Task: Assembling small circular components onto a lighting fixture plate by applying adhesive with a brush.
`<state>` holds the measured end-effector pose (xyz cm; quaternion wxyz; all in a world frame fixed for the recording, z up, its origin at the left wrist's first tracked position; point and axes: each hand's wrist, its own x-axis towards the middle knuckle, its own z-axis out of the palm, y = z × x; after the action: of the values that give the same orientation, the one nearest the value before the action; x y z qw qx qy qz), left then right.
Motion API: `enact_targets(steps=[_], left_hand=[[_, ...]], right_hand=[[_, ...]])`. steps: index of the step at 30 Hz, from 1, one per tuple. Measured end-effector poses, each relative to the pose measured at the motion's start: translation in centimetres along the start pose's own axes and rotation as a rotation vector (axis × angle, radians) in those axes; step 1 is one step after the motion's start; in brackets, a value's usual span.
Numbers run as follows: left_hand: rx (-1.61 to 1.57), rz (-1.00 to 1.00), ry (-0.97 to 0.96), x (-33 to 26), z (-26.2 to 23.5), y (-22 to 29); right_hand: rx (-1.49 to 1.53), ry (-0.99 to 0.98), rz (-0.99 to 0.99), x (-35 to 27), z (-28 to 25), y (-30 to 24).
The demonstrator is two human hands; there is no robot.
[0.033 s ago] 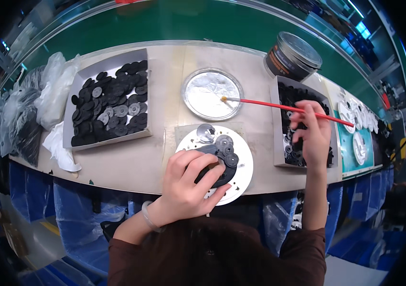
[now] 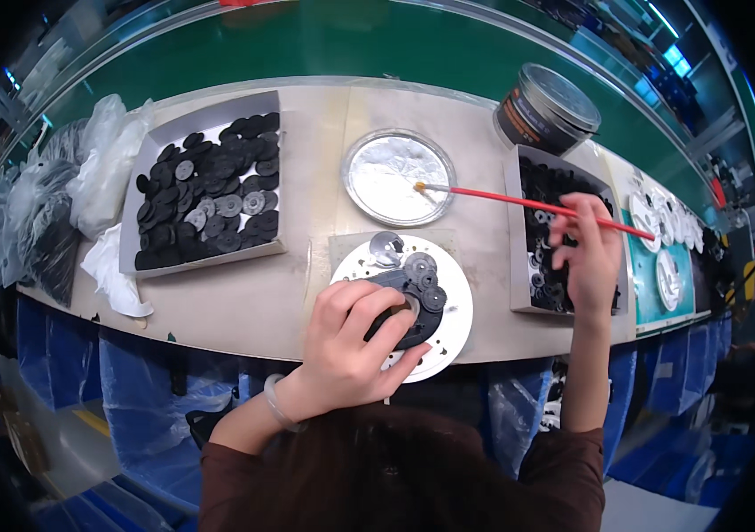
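Two hands busy | left hand (image 2: 351, 341) clamps dark gear assembly (image 2: 408, 293) on white disc (image 2: 448, 332) | right hand (image 2: 586, 257) pinches red brush (image 2: 528, 202), tip in silver dish (image 2: 395, 177) | gear tray (image 2: 204, 191) left

beige bench (image 2: 306, 293) with gear trays (image 2: 151, 155), foil dish (image 2: 399, 176), white disc (image 2: 457, 310)

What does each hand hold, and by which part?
Right hand: thin red-handled brush, grip near its rear end. Left hand: dark grey plastic housing, gripped at its near edge.
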<state>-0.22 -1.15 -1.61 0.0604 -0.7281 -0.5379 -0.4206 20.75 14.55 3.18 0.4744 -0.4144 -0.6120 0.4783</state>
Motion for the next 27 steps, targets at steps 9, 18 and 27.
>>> enact_targets(steps=[9,18,27], left_hand=[[0.048,0.022,-0.286,1.6,-2.0,0.6],[-0.084,0.041,-0.369,6.1,-4.6,-0.6],[0.426,-0.165,-0.306,16.5,1.3,-15.2]], right_hand=[[0.335,0.083,0.096,-0.6,-7.7,2.6],[-0.088,0.126,0.238,-1.5,-7.8,2.2],[-0.393,0.405,-0.079,-6.2,-10.7,0.8]])
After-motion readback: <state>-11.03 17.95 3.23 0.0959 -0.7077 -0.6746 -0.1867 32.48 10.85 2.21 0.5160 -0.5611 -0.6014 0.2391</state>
